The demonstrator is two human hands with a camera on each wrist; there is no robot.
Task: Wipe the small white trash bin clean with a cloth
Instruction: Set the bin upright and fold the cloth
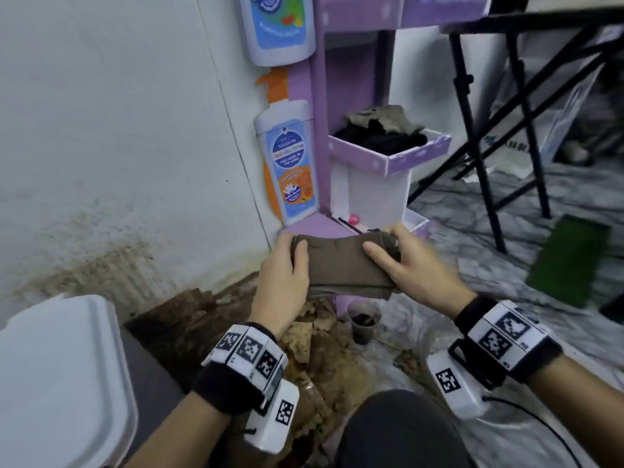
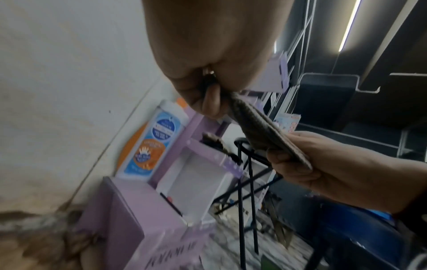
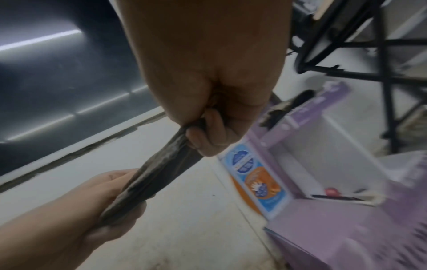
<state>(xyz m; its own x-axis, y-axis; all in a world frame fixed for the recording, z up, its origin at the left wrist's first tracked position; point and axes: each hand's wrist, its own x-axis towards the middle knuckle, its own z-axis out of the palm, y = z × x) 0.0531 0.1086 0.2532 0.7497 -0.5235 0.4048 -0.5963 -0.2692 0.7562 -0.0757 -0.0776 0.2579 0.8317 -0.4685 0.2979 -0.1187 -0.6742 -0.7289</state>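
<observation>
A folded brown cloth (image 1: 341, 261) is stretched between both hands in front of me. My left hand (image 1: 283, 275) grips its left end, fingers curled round the edge. My right hand (image 1: 401, 265) pinches the right end, thumb on top. The left wrist view shows the left hand (image 2: 208, 73) clamping the cloth (image 2: 261, 131) and the right hand (image 2: 312, 168) at the other end. In the right wrist view the right hand (image 3: 208, 91) holds the cloth (image 3: 157, 175), with the left hand (image 3: 80, 210) below. The small white trash bin (image 1: 57, 376), lid closed, stands at lower left, apart from both hands.
A purple cardboard stand (image 1: 317, 136) rises just beyond the hands, its tray (image 1: 405, 157) holding dark cloths. Black folding table legs (image 1: 486, 170) and a green mat (image 1: 570, 261) are to the right. A dirty cup (image 1: 363, 324) and brown debris (image 1: 314, 349) lie on the floor below.
</observation>
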